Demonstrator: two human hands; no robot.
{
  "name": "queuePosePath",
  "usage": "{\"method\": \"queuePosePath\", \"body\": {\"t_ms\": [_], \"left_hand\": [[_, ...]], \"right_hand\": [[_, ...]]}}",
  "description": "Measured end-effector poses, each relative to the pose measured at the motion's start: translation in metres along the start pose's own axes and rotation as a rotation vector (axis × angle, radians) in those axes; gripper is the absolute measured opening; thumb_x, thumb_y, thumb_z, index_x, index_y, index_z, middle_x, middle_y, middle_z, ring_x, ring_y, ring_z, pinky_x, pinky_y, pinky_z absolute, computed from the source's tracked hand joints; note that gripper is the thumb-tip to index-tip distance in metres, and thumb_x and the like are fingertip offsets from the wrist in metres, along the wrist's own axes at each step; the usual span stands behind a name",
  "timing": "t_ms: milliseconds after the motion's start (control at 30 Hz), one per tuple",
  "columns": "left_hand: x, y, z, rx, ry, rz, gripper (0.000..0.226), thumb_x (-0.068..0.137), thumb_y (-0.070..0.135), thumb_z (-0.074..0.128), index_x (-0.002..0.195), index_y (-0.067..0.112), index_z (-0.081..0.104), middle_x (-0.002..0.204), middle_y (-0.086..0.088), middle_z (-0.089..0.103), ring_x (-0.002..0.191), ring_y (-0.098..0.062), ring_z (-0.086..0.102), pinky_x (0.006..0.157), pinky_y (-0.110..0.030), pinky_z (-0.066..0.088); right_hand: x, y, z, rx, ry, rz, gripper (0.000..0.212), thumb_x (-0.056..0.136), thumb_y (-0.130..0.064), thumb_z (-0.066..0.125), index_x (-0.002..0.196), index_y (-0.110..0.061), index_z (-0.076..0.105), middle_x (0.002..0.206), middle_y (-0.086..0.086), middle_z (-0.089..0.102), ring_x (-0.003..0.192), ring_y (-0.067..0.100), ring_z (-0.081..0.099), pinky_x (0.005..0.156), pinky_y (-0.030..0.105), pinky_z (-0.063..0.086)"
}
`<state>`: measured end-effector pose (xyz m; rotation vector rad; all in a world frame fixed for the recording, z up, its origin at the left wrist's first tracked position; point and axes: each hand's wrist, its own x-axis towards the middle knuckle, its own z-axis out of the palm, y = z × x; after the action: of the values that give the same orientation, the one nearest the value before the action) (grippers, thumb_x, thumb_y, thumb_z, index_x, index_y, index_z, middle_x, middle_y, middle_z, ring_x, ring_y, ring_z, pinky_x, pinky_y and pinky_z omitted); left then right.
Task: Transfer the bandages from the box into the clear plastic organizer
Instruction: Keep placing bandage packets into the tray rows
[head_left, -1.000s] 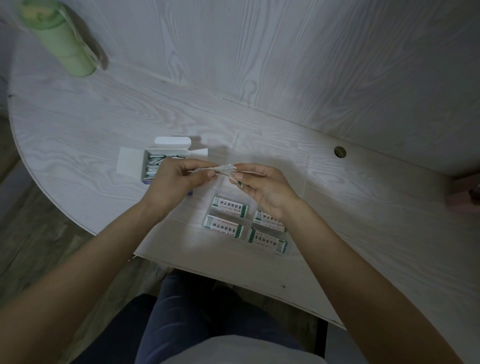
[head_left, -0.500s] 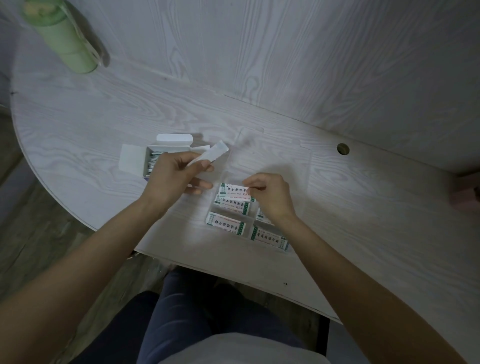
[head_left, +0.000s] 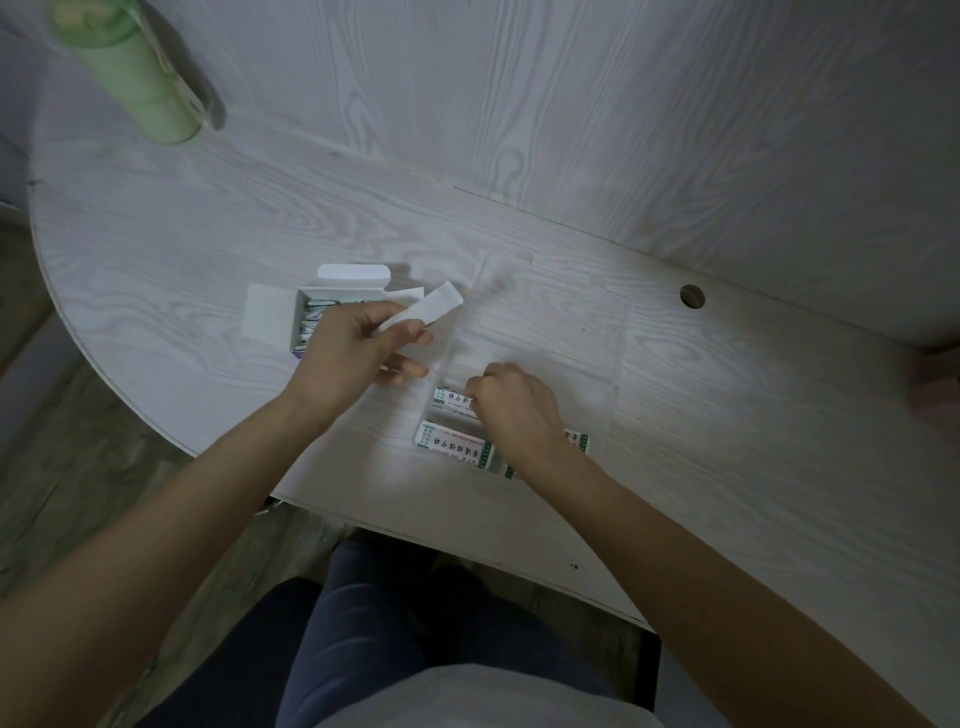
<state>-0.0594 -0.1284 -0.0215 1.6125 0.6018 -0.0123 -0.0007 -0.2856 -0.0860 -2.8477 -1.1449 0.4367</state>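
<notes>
Right now your left hand (head_left: 358, 353) pinches a white bandage strip (head_left: 426, 313) just left of centre frame, above the gap between the open box (head_left: 311, 322) and the clear plastic organizer (head_left: 540, 358), while your right hand (head_left: 514, 410) sits curled in the organizer's lower-left compartments, apparently pressing a printed bandage (head_left: 453, 401) down, though its fingertips are hidden. That strip could slip onto the bench (head_left: 156, 249). Nudging the light organizer's wall might scatter the bandages already laid.
</notes>
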Motion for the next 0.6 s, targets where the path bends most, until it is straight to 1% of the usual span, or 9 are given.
{"method": "queuePosePath", "body": {"t_ms": [100, 167, 233, 300, 333, 400, 467, 533, 600], "left_hand": [[0.001, 0.000, -0.001, 0.023, 0.001, 0.000, 0.012, 0.093, 0.013, 0.056, 0.089, 0.017, 0.067, 0.084, 0.005, 0.072, 0.058, -0.012, 0.068, 0.059, -0.028, 0.055], [0.001, 0.000, -0.001, 0.080, -0.002, 0.016, 0.012, 0.093, 0.013, 0.056, 0.091, 0.015, 0.068, 0.074, 0.010, 0.072, 0.054, -0.011, 0.067, 0.051, -0.023, 0.050], [0.001, -0.001, -0.002, 0.147, -0.017, 0.033, 0.013, 0.093, 0.012, 0.056, 0.089, 0.014, 0.068, 0.069, 0.014, 0.070, 0.048, -0.009, 0.064, 0.042, -0.018, 0.042], [0.001, -0.003, -0.002, 0.211, -0.044, 0.046, 0.014, 0.092, 0.011, 0.057, 0.085, 0.014, 0.068, 0.064, 0.016, 0.069, 0.045, -0.008, 0.063, 0.040, -0.014, 0.039], [0.002, -0.004, -0.001, 0.247, -0.062, 0.056, 0.015, 0.092, 0.010, 0.058, 0.084, 0.015, 0.069, 0.060, 0.015, 0.068, 0.046, -0.007, 0.063, 0.041, -0.014, 0.040], [0.004, -0.007, 0.004, 0.311, -0.099, 0.065, 0.012, 0.090, 0.010, 0.060, 0.087, 0.016, 0.070, 0.060, 0.017, 0.067, 0.049, -0.006, 0.065, 0.045, -0.014, 0.046], [0.005, -0.013, 0.009, 0.376, -0.143, 0.059, 0.013, 0.089, 0.010, 0.062, 0.096, 0.014, 0.072, 0.060, 0.019, 0.066, 0.053, -0.005, 0.066, 0.054, -0.017, 0.053], [0.007, -0.017, 0.014, 0.400, -0.175, 0.051, 0.019, 0.089, 0.010, 0.063, 0.106, 0.012, 0.071, 0.062, 0.016, 0.067, 0.059, -0.001, 0.067, 0.064, -0.017, 0.055], [0.008, -0.019, 0.016, 0.446, -0.203, 0.058, 0.028, 0.088, 0.013, 0.065, 0.115, 0.012, 0.067, 0.078, 0.007, 0.070, 0.073, 0.000, 0.066, 0.073, -0.013, 0.050]], "right_hand": [[0.003, 0.001, 0.002, -0.063, -0.025, -0.037, 0.022, 0.086, 0.001, 0.056, 0.103, -0.009, 0.065, 0.106, 0.007, 0.059, 0.104, 0.022, 0.050, 0.072, 0.027, 0.035], [0.002, 0.005, 0.000, 0.027, -0.007, -0.009, 0.017, 0.090, -0.004, 0.053, 0.097, -0.009, 0.067, 0.103, 0.007, 0.059, 0.098, 0.022, 0.053, 0.071, 0.027, 0.037], [0.001, 0.007, -0.012, 0.386, 0.054, 0.124, 0.020, 0.095, -0.015, 0.052, 0.090, -0.007, 0.070, 0.092, 0.006, 0.064, 0.081, 0.019, 0.059, 0.066, 0.027, 0.043], [-0.001, 0.010, -0.031, 0.904, 0.066, 0.320, 0.032, 0.097, -0.030, 0.051, 0.089, -0.006, 0.071, 0.080, 0.006, 0.069, 0.061, 0.011, 0.060, 0.058, 0.023, 0.043], [-0.001, 0.012, -0.041, 1.134, 0.009, 0.408, 0.040, 0.098, -0.038, 0.047, 0.091, -0.006, 0.071, 0.076, 0.007, 0.070, 0.054, 0.009, 0.059, 0.055, 0.021, 0.043], [-0.002, 0.017, -0.054, 1.477, -0.160, 0.497, 0.051, 0.097, -0.046, 0.042, 0.093, -0.003, 0.069, 0.075, 0.010, 0.071, 0.054, 0.012, 0.060, 0.056, 0.021, 0.046], [-0.004, 0.020, -0.059, 1.629, -0.243, 0.459, 0.037, 0.096, -0.036, 0.051, 0.094, -0.003, 0.066, 0.075, 0.010, 0.071, 0.061, 0.015, 0.062, 0.062, 0.022, 0.050], [-0.007, 0.021, -0.057, 1.662, -0.225, 0.404, 0.013, 0.090, -0.013, 0.061, 0.093, -0.002, 0.066, 0.076, 0.008, 0.068, 0.066, 0.014, 0.063, 0.066, 0.021, 0.053], [-0.009, 0.023, -0.052, 1.638, -0.187, 0.411, 0.007, 0.086, 0.002, 0.063, 0.091, -0.002, 0.065, 0.078, 0.010, 0.065, 0.065, 0.013, 0.063, 0.068, 0.020, 0.054]]}}
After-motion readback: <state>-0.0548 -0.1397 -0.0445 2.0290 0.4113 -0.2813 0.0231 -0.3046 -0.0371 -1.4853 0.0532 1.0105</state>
